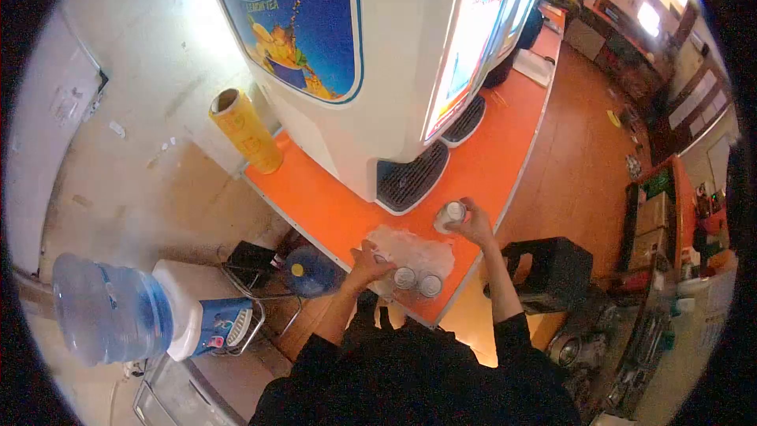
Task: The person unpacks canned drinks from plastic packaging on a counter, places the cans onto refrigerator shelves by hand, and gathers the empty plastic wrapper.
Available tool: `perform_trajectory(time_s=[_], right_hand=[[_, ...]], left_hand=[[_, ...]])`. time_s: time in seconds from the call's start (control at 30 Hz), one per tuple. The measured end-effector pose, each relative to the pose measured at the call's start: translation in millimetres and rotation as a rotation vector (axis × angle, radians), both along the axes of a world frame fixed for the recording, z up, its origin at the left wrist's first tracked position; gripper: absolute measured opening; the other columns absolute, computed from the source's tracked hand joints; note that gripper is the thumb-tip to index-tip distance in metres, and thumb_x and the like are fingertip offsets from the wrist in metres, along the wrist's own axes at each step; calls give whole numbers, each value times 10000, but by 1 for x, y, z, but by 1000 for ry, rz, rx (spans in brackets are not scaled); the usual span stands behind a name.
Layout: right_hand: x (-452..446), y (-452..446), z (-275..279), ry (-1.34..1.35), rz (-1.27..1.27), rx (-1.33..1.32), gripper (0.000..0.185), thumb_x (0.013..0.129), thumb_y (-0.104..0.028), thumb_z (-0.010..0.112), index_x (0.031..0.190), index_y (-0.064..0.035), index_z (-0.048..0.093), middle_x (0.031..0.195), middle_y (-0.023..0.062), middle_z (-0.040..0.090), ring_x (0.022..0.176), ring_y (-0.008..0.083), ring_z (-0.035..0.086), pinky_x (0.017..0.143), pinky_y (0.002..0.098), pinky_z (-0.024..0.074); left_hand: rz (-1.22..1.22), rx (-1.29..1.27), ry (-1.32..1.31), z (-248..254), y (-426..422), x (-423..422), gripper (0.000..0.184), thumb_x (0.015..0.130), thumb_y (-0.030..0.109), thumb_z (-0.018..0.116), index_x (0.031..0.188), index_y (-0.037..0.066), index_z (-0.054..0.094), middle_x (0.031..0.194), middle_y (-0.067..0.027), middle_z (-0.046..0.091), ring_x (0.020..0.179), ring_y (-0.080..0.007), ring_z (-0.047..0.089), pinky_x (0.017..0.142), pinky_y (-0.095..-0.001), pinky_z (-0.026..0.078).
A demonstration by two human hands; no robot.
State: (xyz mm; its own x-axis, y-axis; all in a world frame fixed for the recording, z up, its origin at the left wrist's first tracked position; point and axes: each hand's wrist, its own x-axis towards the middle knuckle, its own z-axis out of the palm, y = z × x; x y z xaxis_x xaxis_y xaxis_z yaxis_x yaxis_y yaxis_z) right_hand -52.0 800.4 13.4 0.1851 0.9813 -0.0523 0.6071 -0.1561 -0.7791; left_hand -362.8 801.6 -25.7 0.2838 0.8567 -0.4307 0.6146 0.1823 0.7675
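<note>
My right hand (476, 226) is closed around a can (454, 211) with a round silvery top, lifted near the right side of the orange counter. My left hand (367, 265) has its fingers curled at the left edge of a clear plastic wrapping (414, 248). Something pale shows between those fingers, too small to make out. Close to the left fingertips stand two more cans, one (404, 277) nearer the hand and one (430, 285) further right, their round tops facing up. The cans' sides are mostly hidden from above.
A large drink dispenser (323, 122) with drip trays (414, 180) stands on the orange counter (315, 197). A yellow roll (248, 132) stands upright at its left. Left of the counter is a water cooler with a blue bottle (110, 308). A black crate (556, 272) sits at the right.
</note>
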Motion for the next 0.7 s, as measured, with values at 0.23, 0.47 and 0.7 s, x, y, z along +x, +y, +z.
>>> perform_trajectory(time_s=[0.23,0.47,0.7], right_hand=[[-27,-12,-8,-113,-76,-17,657,613,-329,809,1160,-67,557,1105,163,612,1067,328,583,864,418,480],[-92,-28,21,-354,219,245,485,668,-262,733,1086,-57,596,1053,205,593,1009,401,561,877,455,464],[-150,-23,4,-208,507,-40,576,678,-381,727,1137,-78,555,1113,164,591,1067,374,550,908,453,443]], left_hand=[[-32,146,39,-20,-12,-10,893,501,289,869,1221,99,376,1170,-239,475,1122,-376,388,952,-474,381],[206,320,-166,-7,-40,-1,655,626,129,766,1226,47,516,1172,-153,538,1050,-324,484,902,-428,436],[446,31,-434,6,-38,-15,347,829,118,658,1148,39,545,1053,-108,583,941,-179,573,743,-326,519]])
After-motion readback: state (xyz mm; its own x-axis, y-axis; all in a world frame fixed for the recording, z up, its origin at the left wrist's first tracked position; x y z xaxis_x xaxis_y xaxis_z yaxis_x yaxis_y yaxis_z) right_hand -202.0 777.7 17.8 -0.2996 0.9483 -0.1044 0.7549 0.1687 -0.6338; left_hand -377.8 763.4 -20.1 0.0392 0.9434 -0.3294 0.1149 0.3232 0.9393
